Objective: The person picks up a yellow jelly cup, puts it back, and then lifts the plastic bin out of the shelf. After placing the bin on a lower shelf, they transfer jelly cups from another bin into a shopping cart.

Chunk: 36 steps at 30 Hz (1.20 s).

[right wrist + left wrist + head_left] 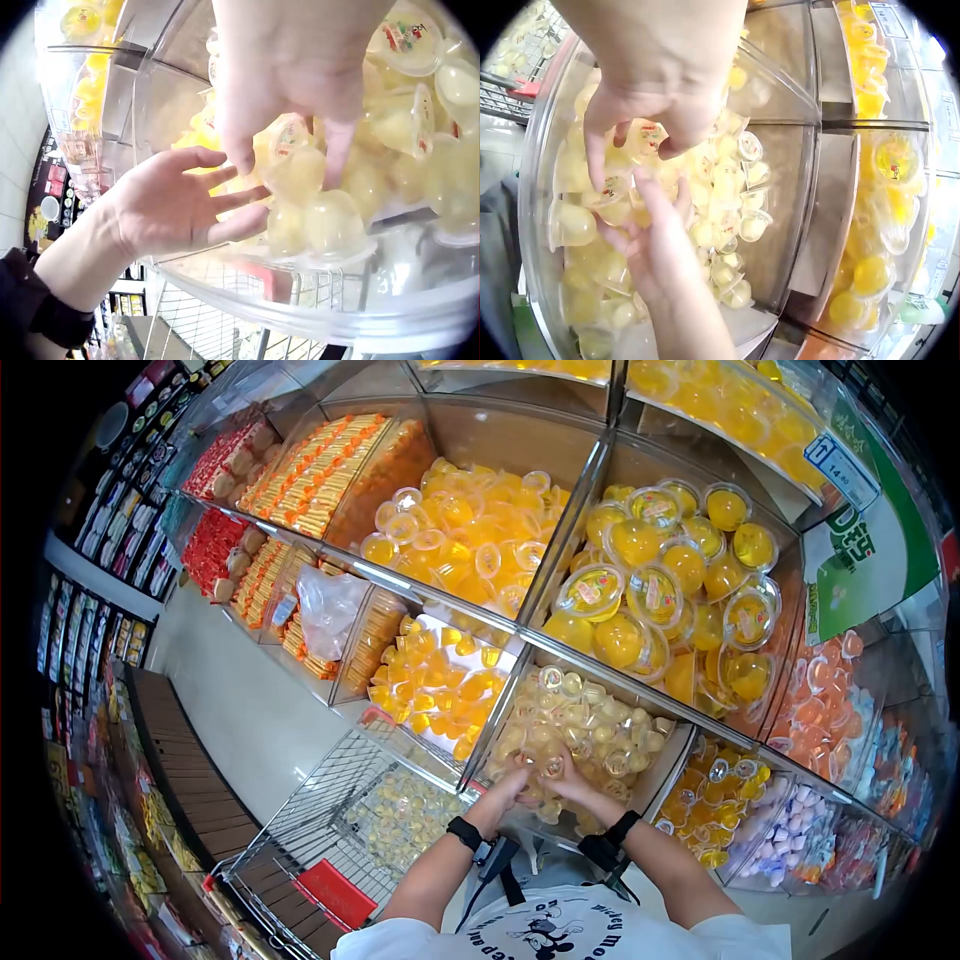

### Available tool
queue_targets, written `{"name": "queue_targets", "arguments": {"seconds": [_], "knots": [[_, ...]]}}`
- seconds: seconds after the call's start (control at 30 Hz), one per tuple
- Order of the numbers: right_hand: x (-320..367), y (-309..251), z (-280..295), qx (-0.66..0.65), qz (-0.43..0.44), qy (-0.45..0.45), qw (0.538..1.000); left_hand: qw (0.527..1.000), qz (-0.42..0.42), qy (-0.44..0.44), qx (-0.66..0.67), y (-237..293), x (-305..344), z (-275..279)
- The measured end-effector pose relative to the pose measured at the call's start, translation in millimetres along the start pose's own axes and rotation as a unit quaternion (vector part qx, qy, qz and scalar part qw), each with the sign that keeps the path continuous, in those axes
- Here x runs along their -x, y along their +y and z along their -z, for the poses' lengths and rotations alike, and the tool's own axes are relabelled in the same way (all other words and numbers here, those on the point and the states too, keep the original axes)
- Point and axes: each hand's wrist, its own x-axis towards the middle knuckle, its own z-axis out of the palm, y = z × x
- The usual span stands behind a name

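Both hands are among the pale jelly cups in the lower middle bin. In the head view the left hand is beside the right hand, fingertips close together. The left hand reaches down over pale cups in the left wrist view, with the right hand opposite, its fingers spread. From the right wrist, the left hand shows a bare palm, its loosely extended fingers against the cups. The right hand has its fingers pointing down around cups; its fingertips are partly hidden.
A shopping cart stands left of the bin, with pale cups in it. Clear dividers separate neighbouring bins of orange cups, large yellow cups and purple-white packs. The bin's clear front rim curves below the hands.
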Motion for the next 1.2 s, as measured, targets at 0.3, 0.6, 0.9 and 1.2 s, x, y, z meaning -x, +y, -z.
{"name": "queue_targets", "arguments": {"seconds": [0.3, 0.6, 0.9, 1.2], "knots": [[19, -45, -4, -0.243, -0.202, -0.034, 0.948, 0.993, -0.116, 0.011, 0.004, -29, -8, -5], [48, -88, -16, -0.245, -0.053, 0.046, 0.967, 0.985, -0.118, -0.066, 0.107, -19, 51, 3], [87, -191, -58, -0.126, 0.047, -0.126, 0.983, 0.933, -0.252, -0.082, 0.244, -77, 118, 80], [108, -146, -186, -0.014, 0.132, -0.256, 0.958, 0.896, -0.244, 0.026, 0.37, -199, 132, 163]]}}
